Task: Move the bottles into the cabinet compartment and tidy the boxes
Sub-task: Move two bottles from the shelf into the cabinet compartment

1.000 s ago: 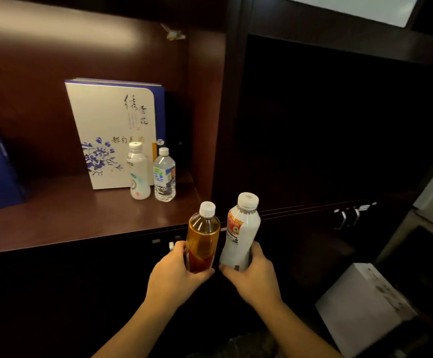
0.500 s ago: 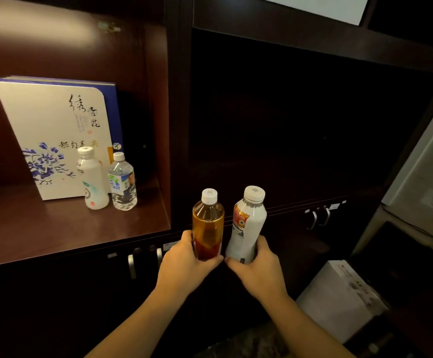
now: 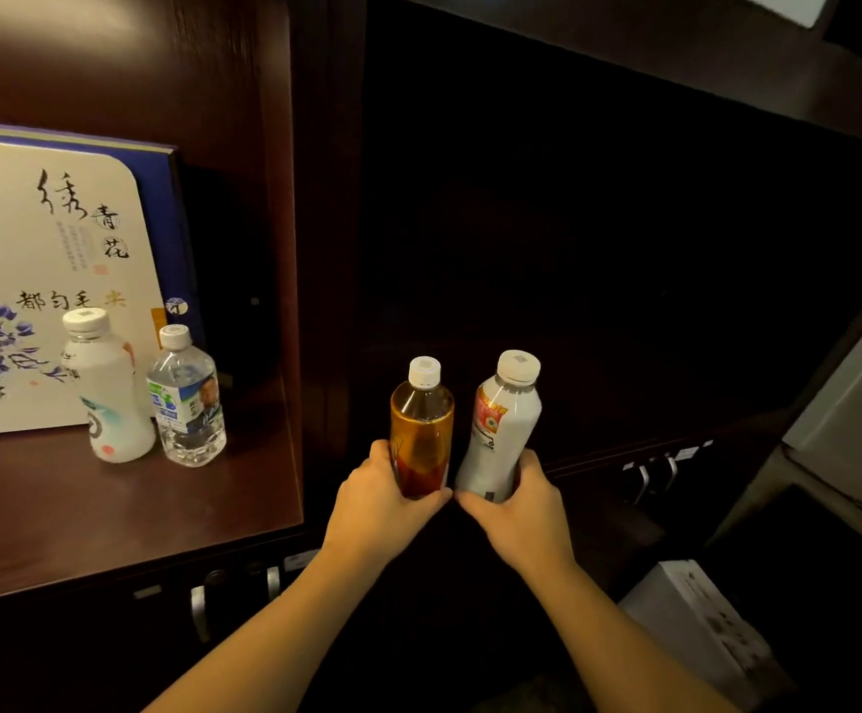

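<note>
Two bare forearms reach up from the bottom edge, side by side. The left hand (image 3: 382, 501) grips the lower part of an amber bottle (image 3: 421, 429), its fingers curled round the far side and its thumb lying across the near side of the base. The right hand (image 3: 519, 506) grips the lower part of a white bottle (image 3: 503, 429) with a red-and-white label, fingers wrapped round it and thumb along its base. The two thumbs almost meet between the bottles. Both bottles stand upright with white caps, just beside each other, held in front of the dark right-hand cabinet compartment (image 3: 599, 249); whether their bases rest on its floor cannot be told.

Low on the right, a white box (image 3: 696, 625) lies in shadow. Below the hands, metal door handles (image 3: 200, 609) show on the lower cabinet front, and another pair (image 3: 655, 473) shows to the right.

Farther off, in the lit left compartment, a white milky bottle (image 3: 110, 388) and a clear water bottle (image 3: 187, 398) stand upright on the shelf (image 3: 110, 517), just beside each other. Behind them a large cream gift box (image 3: 43, 280) with blue flowers and Chinese lettering stands upright near the back wall, a blue box edge showing behind it.
</note>
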